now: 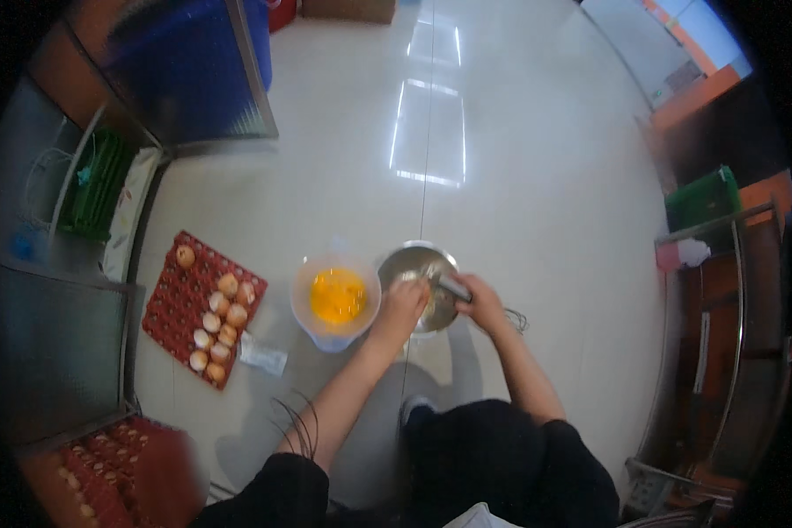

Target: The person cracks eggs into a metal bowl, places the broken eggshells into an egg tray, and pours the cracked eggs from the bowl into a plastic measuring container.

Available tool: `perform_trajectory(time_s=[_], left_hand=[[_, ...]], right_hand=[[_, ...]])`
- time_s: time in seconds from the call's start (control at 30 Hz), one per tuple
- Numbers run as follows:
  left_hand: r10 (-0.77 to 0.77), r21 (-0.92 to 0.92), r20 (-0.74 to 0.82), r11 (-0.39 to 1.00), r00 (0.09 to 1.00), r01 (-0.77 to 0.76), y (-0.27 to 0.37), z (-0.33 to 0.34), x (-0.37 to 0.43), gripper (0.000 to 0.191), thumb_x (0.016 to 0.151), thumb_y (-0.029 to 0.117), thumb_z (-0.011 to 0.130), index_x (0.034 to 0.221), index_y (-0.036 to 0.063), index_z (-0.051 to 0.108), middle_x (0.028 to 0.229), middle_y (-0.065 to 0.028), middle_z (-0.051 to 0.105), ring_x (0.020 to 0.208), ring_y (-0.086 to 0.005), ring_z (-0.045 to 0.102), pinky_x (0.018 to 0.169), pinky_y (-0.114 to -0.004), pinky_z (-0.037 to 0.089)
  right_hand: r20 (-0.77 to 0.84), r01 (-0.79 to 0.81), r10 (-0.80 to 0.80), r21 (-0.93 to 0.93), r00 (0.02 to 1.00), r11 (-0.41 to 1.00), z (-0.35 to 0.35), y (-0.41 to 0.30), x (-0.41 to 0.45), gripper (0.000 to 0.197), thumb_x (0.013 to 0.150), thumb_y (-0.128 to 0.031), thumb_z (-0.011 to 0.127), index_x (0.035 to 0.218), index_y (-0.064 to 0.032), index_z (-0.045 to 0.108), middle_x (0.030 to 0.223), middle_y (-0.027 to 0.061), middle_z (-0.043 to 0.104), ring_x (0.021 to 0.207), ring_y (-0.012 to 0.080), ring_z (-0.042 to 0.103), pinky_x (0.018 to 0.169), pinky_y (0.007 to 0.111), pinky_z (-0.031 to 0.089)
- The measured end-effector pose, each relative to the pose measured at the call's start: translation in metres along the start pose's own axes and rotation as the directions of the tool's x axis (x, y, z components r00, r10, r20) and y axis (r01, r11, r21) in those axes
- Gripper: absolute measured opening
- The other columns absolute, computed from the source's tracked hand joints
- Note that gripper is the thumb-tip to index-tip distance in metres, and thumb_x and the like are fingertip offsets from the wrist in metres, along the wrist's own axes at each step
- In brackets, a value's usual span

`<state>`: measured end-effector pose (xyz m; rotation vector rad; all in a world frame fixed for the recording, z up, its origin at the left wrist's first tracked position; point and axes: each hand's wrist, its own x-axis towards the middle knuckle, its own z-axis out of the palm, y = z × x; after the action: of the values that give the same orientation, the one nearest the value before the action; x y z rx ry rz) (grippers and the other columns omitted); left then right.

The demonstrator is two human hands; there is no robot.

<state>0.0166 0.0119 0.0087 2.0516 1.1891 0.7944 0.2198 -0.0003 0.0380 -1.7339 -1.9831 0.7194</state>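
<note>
A stainless-steel bowl (pixel 443 318) stands on the tiled floor before me, with pale, glossy contents. Over its left side is my left hand (pixel 406 305), fingers curled inward; blur hides whether they hold anything. My right hand (pixel 482 305) grips a tool by its grey handle (pixel 455 288), whose end slants over the bowl. Thin wire loops (pixel 517 321) show beyond the right wrist, perhaps a whisk's. Close to the left of the metal bowl is a translucent plastic jug (pixel 301 310) containing yellow-orange egg yolks (pixel 338 295).
A red egg tray (pixel 188 297) with several cracked eggshells (pixel 219 303) lies left of the jug, a small printed packet (pixel 264 356) beside it. More red trays (pixel 115 462) stand lower left. Glass-panelled frames (pixel 59 343) edge the left; a metal rack (pixel 739 297) and green crate (pixel 703 198) the right.
</note>
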Motion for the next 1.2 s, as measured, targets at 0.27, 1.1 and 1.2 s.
perform_trajectory(time_s=[0.27, 1.1, 1.2], left_hand=[[-0.152, -0.407, -0.116, 0.909, 0.982, 0.093, 0.004, 0.023, -0.013, 0.042, 0.077, 0.017, 0.065, 0.117, 0.007, 0.054, 0.117, -0.0102, 0.049, 0.112, -0.0272, 0.047, 0.094, -0.036, 0.04], [-0.588, 0.056, -0.679, 0.556, 0.44, 0.829, -0.166, -0.28, -0.086, 0.054, 0.068, 0.025, 0.072, 0.115, 0.0066, 0.054, 0.111, -0.0191, 0.056, 0.106, -0.0334, 0.052, 0.089, -0.045, 0.04], [-0.756, 0.087, -0.498, 0.444, 0.425, 0.892, -0.2, -0.273, -0.088, 0.068, 0.067, 0.03, 0.073, 0.126, 0.0081, 0.046, 0.116, -0.0185, 0.055, 0.112, -0.0329, 0.05, 0.092, -0.044, 0.039]], right_hand=[[0.406, -0.56, 0.387, 0.613, 0.828, 0.557, 0.012, 0.001, -0.001, 0.032, 0.086, -0.028, 0.057, 0.105, -0.0029, 0.053, 0.062, -0.0005, 0.047, 0.048, 0.0063, 0.043, 0.04, 0.023, 0.035], [0.027, -0.542, 0.548, 0.205, 0.836, 0.815, 0.03, 0.036, 0.005, 0.034, 0.079, -0.027, 0.065, 0.1, -0.0019, 0.055, 0.063, 0.006, 0.054, 0.036, 0.0109, 0.043, 0.034, 0.025, 0.034], [0.067, -0.566, 0.571, 0.269, 0.818, 0.78, 0.038, 0.063, 0.003, 0.035, 0.08, -0.028, 0.065, 0.098, -0.0008, 0.054, 0.059, 0.0041, 0.05, 0.035, 0.0106, 0.042, 0.033, 0.026, 0.032]])
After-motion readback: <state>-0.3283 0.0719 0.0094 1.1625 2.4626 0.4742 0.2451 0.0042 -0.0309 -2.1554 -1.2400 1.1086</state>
